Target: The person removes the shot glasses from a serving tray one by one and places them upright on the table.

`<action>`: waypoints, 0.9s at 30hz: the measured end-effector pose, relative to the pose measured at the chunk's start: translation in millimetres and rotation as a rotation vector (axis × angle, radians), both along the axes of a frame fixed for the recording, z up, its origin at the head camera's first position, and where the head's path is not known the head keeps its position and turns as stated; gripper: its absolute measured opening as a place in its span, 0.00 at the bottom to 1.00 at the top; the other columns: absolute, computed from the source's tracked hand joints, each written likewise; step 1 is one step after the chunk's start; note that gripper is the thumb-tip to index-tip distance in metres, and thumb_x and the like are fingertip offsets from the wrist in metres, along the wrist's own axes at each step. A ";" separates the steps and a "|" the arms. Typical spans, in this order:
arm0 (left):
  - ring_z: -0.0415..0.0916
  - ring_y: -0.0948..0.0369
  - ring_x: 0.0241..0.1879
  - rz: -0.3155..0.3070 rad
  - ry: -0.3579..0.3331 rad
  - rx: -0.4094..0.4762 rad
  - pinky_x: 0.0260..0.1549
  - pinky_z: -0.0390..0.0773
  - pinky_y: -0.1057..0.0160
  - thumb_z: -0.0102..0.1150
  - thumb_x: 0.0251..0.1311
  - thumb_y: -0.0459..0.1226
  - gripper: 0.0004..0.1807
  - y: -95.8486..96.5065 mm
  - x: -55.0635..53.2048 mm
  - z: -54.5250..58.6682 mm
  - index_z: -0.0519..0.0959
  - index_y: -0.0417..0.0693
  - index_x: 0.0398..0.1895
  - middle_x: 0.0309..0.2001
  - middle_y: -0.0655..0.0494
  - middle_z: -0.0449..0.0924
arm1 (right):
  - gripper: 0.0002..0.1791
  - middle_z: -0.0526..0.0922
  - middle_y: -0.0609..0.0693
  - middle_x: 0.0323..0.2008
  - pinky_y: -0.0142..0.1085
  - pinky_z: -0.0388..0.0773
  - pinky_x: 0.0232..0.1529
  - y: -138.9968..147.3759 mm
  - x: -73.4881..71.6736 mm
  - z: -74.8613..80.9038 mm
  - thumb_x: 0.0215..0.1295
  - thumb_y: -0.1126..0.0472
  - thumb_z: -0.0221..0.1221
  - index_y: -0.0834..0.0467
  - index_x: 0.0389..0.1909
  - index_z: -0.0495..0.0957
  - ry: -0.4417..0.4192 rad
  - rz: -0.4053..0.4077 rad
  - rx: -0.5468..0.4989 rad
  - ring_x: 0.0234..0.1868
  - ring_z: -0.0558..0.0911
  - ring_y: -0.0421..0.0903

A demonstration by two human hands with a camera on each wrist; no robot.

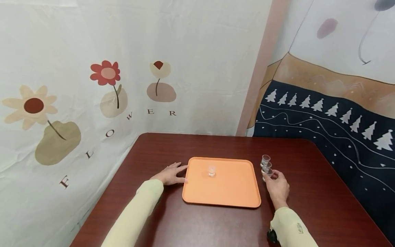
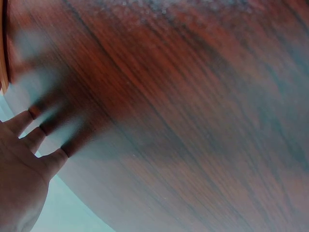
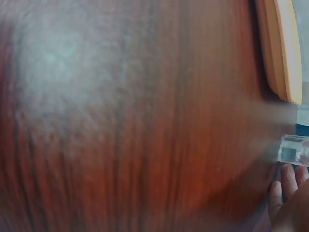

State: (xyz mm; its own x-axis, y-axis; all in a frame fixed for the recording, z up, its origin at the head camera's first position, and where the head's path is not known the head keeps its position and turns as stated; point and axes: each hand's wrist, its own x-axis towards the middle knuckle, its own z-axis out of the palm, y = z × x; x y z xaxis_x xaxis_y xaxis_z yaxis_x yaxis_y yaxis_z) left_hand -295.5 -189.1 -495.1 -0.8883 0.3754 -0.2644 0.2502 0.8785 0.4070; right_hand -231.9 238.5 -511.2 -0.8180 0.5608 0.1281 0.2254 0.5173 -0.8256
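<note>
Orange tray (image 1: 228, 192) in the middle of the dark red table (image 1: 210, 226), with a lone clear cup (image 1: 211, 171) on top, toward 10 or 11 o'clock from the tray's centre. Off the tray's edge, between 2 and 3 o'clock, three more in a close line: far cup (image 1: 265, 160) at 12, middle cup (image 1: 266, 166) next, nearest cup (image 1: 267, 173) at 6. Left hand (image 1: 168, 174) at the tray's 9 o'clock, fingers spread, thumb and forefinger reaching to the edge. Right hand (image 1: 277, 187) at about 5 o'clock from the line, thumb and fingertips pinching the nearest cup. Cannot tell the exact contact of each pad, nor the gap, if any, under that cup's base.

For a clean pinch, press lightly from opposite sides, enough to stop a slip on smooth walls. Hold upright. Ease the nearest cup toward 5 or 6 o'clock first, away from the middle cup, to avoid toppling the line. Watch the raised tray edge toward 9 o'clock. With the left hand, press level and softly, without shoving toward 3 o'clock, to spare the lone clear cup a jolt.
</note>
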 end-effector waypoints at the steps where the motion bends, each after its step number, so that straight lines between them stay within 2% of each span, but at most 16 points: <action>1: 0.43 0.44 0.76 0.002 0.001 0.001 0.71 0.47 0.41 0.62 0.60 0.60 0.43 -1.8 0.0 -0.2 0.60 0.63 0.77 0.77 0.42 0.50 | 0.33 0.82 0.65 0.49 0.57 0.68 0.53 -1.3 -0.6 0.6 0.61 0.50 0.67 0.66 0.60 0.73 -0.009 0.013 -0.007 0.53 0.77 0.65; 4: 0.43 0.43 0.76 0.007 0.006 0.001 0.70 0.47 0.40 0.63 0.60 0.60 0.43 -7.8 1.2 -0.1 0.60 0.62 0.77 0.77 0.41 0.50 | 0.41 0.80 0.66 0.51 0.57 0.67 0.56 -5.4 -3.2 1.3 0.61 0.45 0.67 0.66 0.67 0.66 -0.031 0.030 -0.030 0.54 0.76 0.65; 7: 0.43 0.43 0.76 0.009 0.009 -0.003 0.70 0.47 0.40 0.62 0.60 0.60 0.43 -11.1 2.0 -1.5 0.60 0.62 0.77 0.77 0.40 0.50 | 0.45 0.78 0.66 0.54 0.57 0.67 0.58 -7.0 -5.0 3.2 0.60 0.42 0.66 0.66 0.69 0.64 -0.010 0.015 -0.049 0.55 0.76 0.64; 13: 0.43 0.43 0.76 0.012 0.001 0.011 0.71 0.47 0.40 0.63 0.60 0.59 0.43 -9.4 3.1 -4.0 0.60 0.61 0.77 0.76 0.40 0.50 | 0.44 0.72 0.65 0.56 0.57 0.67 0.58 -7.2 -9.2 14.5 0.63 0.39 0.63 0.62 0.71 0.63 0.112 -0.013 -0.057 0.55 0.75 0.62; 17: 0.43 0.42 0.76 0.000 -0.004 0.014 0.71 0.47 0.41 0.64 0.61 0.58 0.43 -7.5 1.4 -4.1 0.60 0.61 0.77 0.76 0.40 0.50 | 0.38 0.73 0.62 0.54 0.53 0.69 0.54 -15.1 -15.8 23.6 0.66 0.41 0.61 0.61 0.68 0.68 0.210 -0.013 -0.044 0.51 0.77 0.58; 21: 0.43 0.42 0.76 -0.011 0.002 0.023 0.71 0.47 0.40 0.64 0.61 0.58 0.43 -5.3 -3.8 -3.2 0.60 0.60 0.77 0.76 0.40 0.50 | 0.32 0.75 0.60 0.51 0.48 0.71 0.53 -32.1 -23.4 32.2 0.69 0.44 0.60 0.61 0.65 0.72 0.267 0.068 -0.026 0.49 0.78 0.56; 27: 0.44 0.43 0.76 -0.016 0.009 0.014 0.71 0.47 0.41 0.64 0.60 0.59 0.44 -1.7 -9.5 -6.0 0.60 0.62 0.77 0.76 0.41 0.50 | 0.26 0.79 0.62 0.50 0.47 0.77 0.50 -64.8 -33.0 35.6 0.70 0.54 0.61 0.65 0.62 0.74 0.256 0.263 -0.011 0.49 0.80 0.56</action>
